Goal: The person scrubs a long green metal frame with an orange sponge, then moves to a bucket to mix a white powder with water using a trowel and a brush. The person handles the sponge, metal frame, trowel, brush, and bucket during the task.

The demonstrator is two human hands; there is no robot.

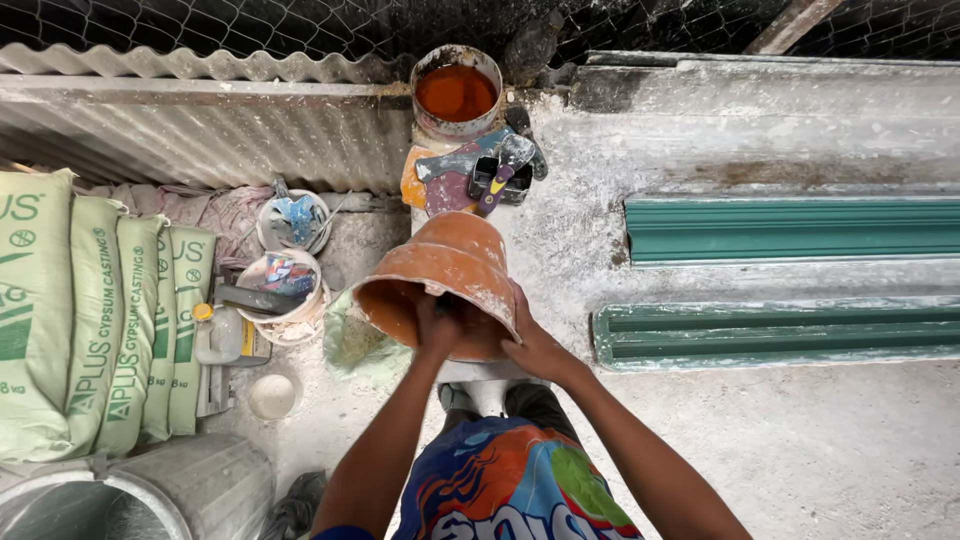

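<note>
An orange-brown bowl-shaped mould [440, 270] lies tipped on its side at the near edge of a dusty workbench [700, 120], its open mouth facing left. My left hand [438, 325] grips the mould's rim from below. My right hand [530, 340] presses flat against its right side. Behind the mould stands a tin of orange liquid [456, 92], and several scrapers and putty knives [495, 165] lie between the tin and the mould.
Two green moulding strips [790, 228] [780, 335] lie on the bench at right. Pale green sacks [100, 320] lean at left. Small buckets [285, 290] and a bottle [215, 335] sit on the floor beside a grey bin [190, 485]. Corrugated sheet [200, 130] lies behind.
</note>
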